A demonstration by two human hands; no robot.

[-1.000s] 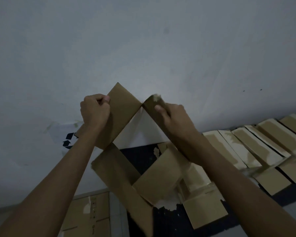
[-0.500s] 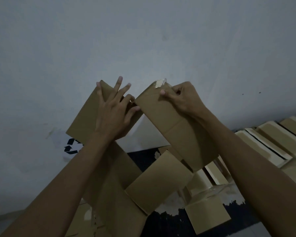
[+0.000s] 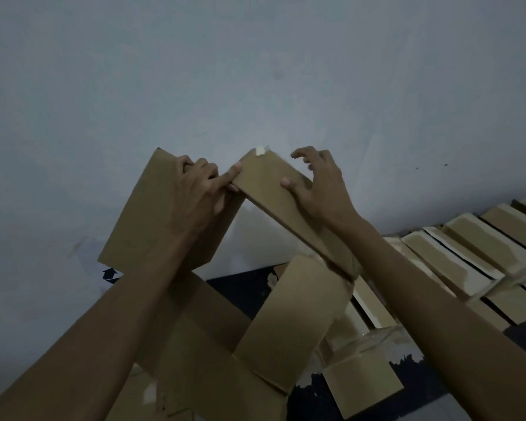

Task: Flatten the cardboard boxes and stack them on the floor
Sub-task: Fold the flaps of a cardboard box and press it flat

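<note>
Against the wall, left hand [image 3: 199, 189] now gripping box flap [image 3: 140, 220], right hand [image 3: 316, 183] loosened

Both bare forearms reach up and forward from the lower corners and converge toward the middle. The left hand [image 3: 199, 189] is turned back-of-hand to the camera, its fingers [image 3: 208, 171] curled over the upper edge of the left brown cardboard flap [image 3: 140, 220], which it grips; its index finger stretches out to the right and touches the edge of the neighbouring flap. The right hand [image 3: 319, 186] lies on the right brown cardboard flap [image 3: 264, 183], thumb pressed flat on the flap's near face, the palm over its far edge. Its other fingers are spread and loosely bent, lifted clear above the flap's top edge. Both wrists are nearly straight.
</note>
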